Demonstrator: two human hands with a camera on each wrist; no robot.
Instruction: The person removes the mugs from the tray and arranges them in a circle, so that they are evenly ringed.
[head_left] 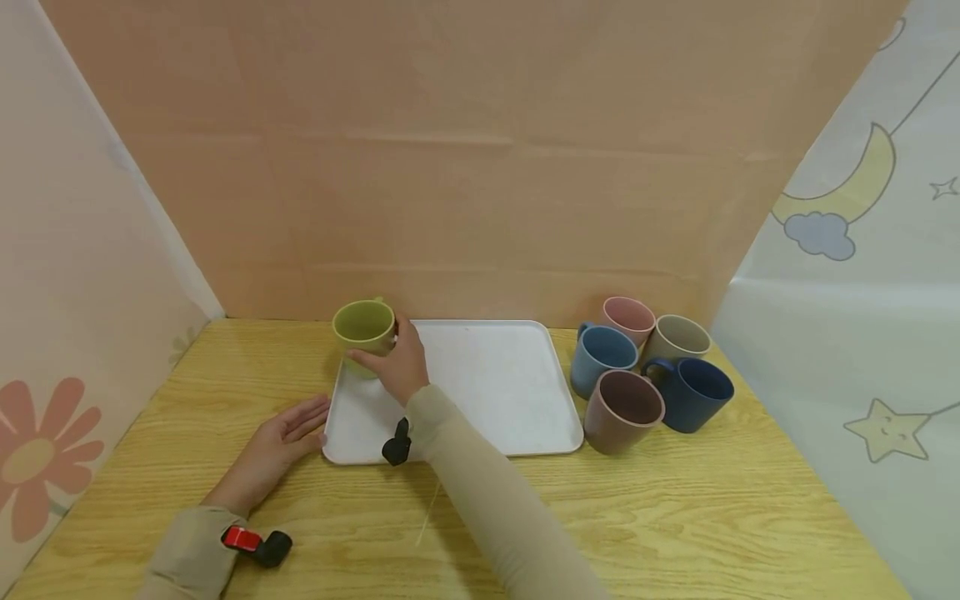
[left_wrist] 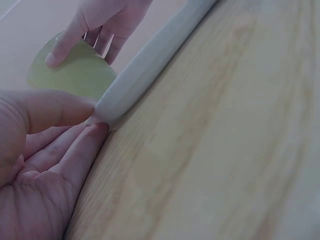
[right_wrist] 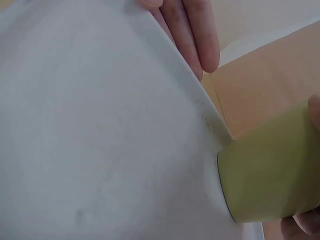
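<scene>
My right hand (head_left: 401, 362) grips a yellow-green mug (head_left: 365, 325) round its side, thumb on the near side and fingers on the far side. The mug stands upright at the back left corner of a white tray (head_left: 487, 383). In the right wrist view, the base of the green mug (right_wrist: 270, 170) meets the tray floor close by its rim. My left hand (head_left: 273, 450) lies on the table at the tray's left side, fingers straight. In the left wrist view, the left hand's thumb and fingertips touch the tray rim (left_wrist: 145, 65).
Right of the tray stand several mugs: a blue mug (head_left: 603, 358), a mauve-brown mug (head_left: 622, 412), a navy mug (head_left: 693, 396), a beige mug (head_left: 677, 337) and a pink mug (head_left: 628, 318). Paper-covered walls (head_left: 480, 167) enclose the wooden table (head_left: 675, 517).
</scene>
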